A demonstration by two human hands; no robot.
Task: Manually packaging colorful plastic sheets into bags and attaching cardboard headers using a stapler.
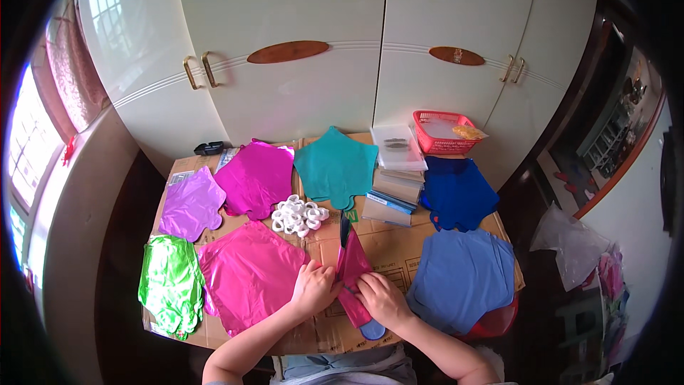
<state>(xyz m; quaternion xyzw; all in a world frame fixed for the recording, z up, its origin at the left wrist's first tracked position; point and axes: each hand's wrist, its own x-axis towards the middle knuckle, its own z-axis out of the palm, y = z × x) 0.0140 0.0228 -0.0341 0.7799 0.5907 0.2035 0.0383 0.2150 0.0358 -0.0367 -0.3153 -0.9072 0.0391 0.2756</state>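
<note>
At lower centre, the left hand (313,286) and right hand (381,298) pinched a folded pink balloon (351,271), mid-fold; next probably needed another tight crease.

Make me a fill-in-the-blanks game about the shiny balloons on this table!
1. Both hands, left hand and right hand, fold a ____ foil balloon.
2. The star-shaped balloon is ____.
3. The small rings in the middle are ____.
4. The basket at the back is ____.

Missing words: pink, teal, white, red.
</note>
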